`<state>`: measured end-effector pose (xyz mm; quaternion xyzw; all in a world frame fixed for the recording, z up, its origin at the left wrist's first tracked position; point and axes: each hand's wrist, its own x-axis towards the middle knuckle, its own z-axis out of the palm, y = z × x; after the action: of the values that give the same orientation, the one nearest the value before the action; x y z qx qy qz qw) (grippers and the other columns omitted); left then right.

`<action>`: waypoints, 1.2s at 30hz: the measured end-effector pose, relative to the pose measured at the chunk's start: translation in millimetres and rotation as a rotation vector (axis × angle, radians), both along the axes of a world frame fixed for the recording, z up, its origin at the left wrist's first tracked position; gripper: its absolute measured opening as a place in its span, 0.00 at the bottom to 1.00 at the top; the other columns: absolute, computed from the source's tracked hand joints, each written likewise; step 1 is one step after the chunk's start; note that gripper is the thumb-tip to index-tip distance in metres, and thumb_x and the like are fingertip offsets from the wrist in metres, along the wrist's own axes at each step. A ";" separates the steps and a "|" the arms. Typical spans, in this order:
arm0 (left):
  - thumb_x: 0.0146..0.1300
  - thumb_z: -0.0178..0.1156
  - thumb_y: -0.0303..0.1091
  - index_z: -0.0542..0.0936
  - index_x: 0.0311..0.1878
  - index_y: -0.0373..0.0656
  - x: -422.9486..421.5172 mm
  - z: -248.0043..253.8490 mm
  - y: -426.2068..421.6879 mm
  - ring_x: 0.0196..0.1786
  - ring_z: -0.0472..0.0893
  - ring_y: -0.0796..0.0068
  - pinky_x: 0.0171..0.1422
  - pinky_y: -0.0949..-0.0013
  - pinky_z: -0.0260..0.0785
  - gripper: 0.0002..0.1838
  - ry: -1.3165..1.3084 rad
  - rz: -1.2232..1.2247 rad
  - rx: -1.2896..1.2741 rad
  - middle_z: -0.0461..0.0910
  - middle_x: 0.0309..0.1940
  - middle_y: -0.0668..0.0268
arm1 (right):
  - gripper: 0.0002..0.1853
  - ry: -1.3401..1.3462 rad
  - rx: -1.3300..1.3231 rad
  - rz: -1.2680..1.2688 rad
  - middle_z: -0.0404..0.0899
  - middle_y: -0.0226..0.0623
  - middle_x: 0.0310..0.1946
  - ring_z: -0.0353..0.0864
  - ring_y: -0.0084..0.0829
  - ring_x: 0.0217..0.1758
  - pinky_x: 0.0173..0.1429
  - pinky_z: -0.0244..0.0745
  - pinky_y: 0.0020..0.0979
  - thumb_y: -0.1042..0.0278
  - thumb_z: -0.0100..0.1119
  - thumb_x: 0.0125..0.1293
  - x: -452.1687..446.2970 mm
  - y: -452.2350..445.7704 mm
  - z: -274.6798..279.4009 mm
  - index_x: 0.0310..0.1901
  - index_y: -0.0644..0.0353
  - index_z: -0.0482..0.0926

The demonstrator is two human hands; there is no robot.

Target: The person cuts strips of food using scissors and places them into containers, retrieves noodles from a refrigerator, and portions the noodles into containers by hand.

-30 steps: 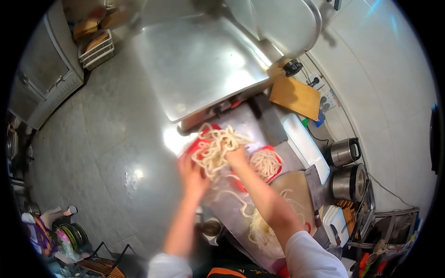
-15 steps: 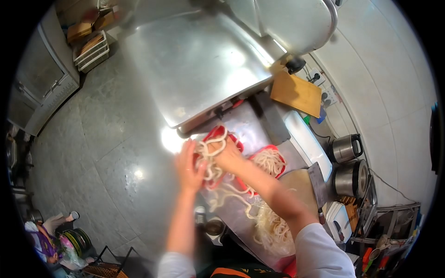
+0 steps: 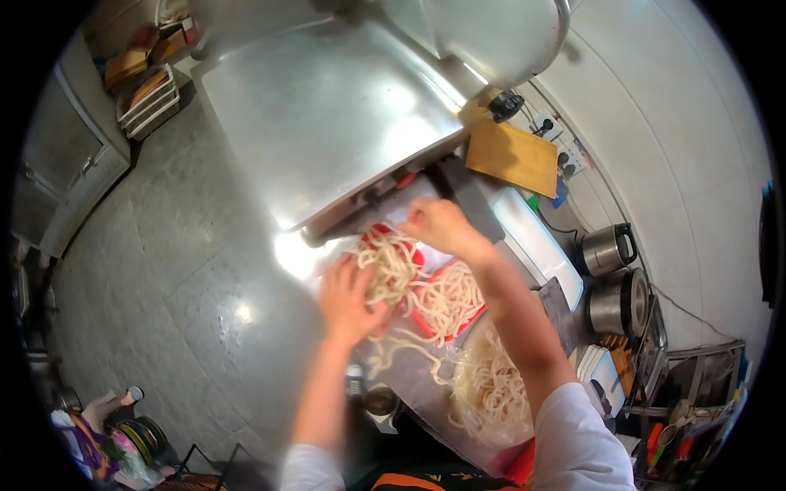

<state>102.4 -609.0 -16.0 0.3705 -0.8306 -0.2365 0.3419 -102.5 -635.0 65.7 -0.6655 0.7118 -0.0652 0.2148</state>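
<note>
Thick pale noodles (image 3: 388,263) fill a red basket at the left side of the steel counter. My left hand (image 3: 350,301) rests against their left side with its fingers spread. Above the basket's upper right edge is my right hand (image 3: 436,222), its fingers curled together; whatever they pinch is too small to make out. A second red basket of noodles (image 3: 450,301) stands just to the right. Nearer to me, a clear plastic bag holds more noodles (image 3: 494,391). One loose noodle strand (image 3: 409,345) lies on the counter between them.
A large steel box-like surface (image 3: 327,114) stands beyond the baskets. On the right are a white tray (image 3: 536,245), a cleaver (image 3: 558,315), a wooden board (image 3: 513,166) and two steel pots (image 3: 610,307). Another person (image 3: 90,434) is at the lower left.
My right hand has lifted out of the left basket's noodles and moved up and right. My left hand has shifted slightly right, onto the noodles' side. The right basket is less covered by my arm.
</note>
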 end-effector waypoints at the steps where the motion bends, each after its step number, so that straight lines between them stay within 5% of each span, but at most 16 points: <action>1: 0.36 0.58 0.38 0.71 0.49 0.47 -1.6 -2.0 1.4 0.55 0.64 0.55 0.64 0.46 0.45 0.29 0.004 0.012 -0.006 0.66 0.46 0.58 | 0.15 -0.119 -0.293 0.016 0.75 0.45 0.37 0.73 0.41 0.42 0.46 0.67 0.36 0.58 0.55 0.53 -6.4 1.3 -22.1 0.36 0.62 0.74; 6: 0.35 0.55 0.39 0.70 0.50 0.47 -3.9 -18.9 -0.7 0.56 0.63 0.56 0.64 0.46 0.43 0.31 -0.006 0.178 0.099 0.65 0.49 0.58 | 0.11 -0.364 -0.267 0.229 0.74 0.44 0.40 0.71 0.42 0.45 0.50 0.66 0.34 0.67 0.48 0.60 0.9 21.3 -66.6 0.41 0.63 0.73; 9: 0.36 0.54 0.41 0.70 0.52 0.47 2.5 -14.7 -5.7 0.60 0.60 0.54 0.65 0.46 0.42 0.32 0.065 0.110 0.056 0.62 0.56 0.59 | 0.10 -0.691 -0.225 -0.134 0.76 0.43 0.36 0.75 0.40 0.40 0.46 0.69 0.32 0.65 0.51 0.58 -3.3 34.9 -44.7 0.37 0.61 0.76; 10: 0.36 0.54 0.41 0.70 0.52 0.47 3.5 -16.3 -7.2 0.60 0.60 0.54 0.65 0.46 0.42 0.32 0.065 0.102 0.054 0.62 0.56 0.59 | 0.10 -0.690 -0.230 -0.139 0.76 0.43 0.36 0.75 0.40 0.40 0.46 0.69 0.32 0.65 0.51 0.58 -12.0 40.8 -42.7 0.37 0.61 0.76; 13: 0.40 0.50 0.51 0.69 0.54 0.47 6.6 -17.8 -8.5 0.64 0.55 0.53 0.65 0.44 0.39 0.34 0.066 0.005 0.056 0.60 0.59 0.59 | 0.10 -0.099 0.208 -0.145 0.77 0.37 0.30 0.74 0.38 0.40 0.46 0.67 0.36 0.63 0.60 0.48 -19.0 61.2 -37.2 0.30 0.58 0.73; 20: 0.40 0.59 0.56 0.67 0.57 0.48 8.8 -16.7 -6.2 0.64 0.55 0.53 0.65 0.44 0.38 0.39 0.040 -0.053 -0.006 0.60 0.60 0.59 | 0.08 -0.215 -0.175 -0.133 0.73 0.37 0.29 0.71 0.37 0.40 0.45 0.63 0.36 0.68 0.55 0.52 2.0 84.0 -65.7 0.33 0.58 0.69; 23: 0.38 0.62 0.53 0.67 0.56 0.49 7.7 -12.6 -4.0 0.65 0.54 0.54 0.65 0.44 0.38 0.38 0.025 -0.072 -0.028 0.60 0.60 0.60 | 0.06 -0.516 -0.044 -0.196 0.73 0.39 0.28 0.73 0.38 0.36 0.41 0.67 0.34 0.70 0.52 0.55 1.4 78.4 -9.3 0.33 0.60 0.68; 30: 0.39 0.62 0.49 0.69 0.54 0.51 7.1 -9.4 -2.3 0.65 0.54 0.55 0.64 0.45 0.38 0.34 -0.057 -0.026 -0.047 0.60 0.59 0.61 | 0.05 -0.455 -0.185 0.099 0.73 0.38 0.27 0.74 0.31 0.31 0.35 0.67 0.28 0.73 0.51 0.57 -18.3 81.4 106.6 0.32 0.64 0.68; 36: 0.42 0.61 0.47 0.67 0.56 0.50 6.5 -1.2 0.5 0.65 0.54 0.55 0.64 0.45 0.38 0.34 0.023 -0.059 -0.051 0.61 0.59 0.62 | 0.03 -0.494 -0.297 -0.021 0.70 0.31 0.27 0.71 0.20 0.33 0.40 0.69 0.24 0.77 0.55 0.55 -28.7 110.0 198.0 0.30 0.64 0.71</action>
<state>108.9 -608.5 -17.2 0.3344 -0.8430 -0.2295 0.3534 -131.2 -525.0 263.7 -0.6462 0.6276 -0.3311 0.2809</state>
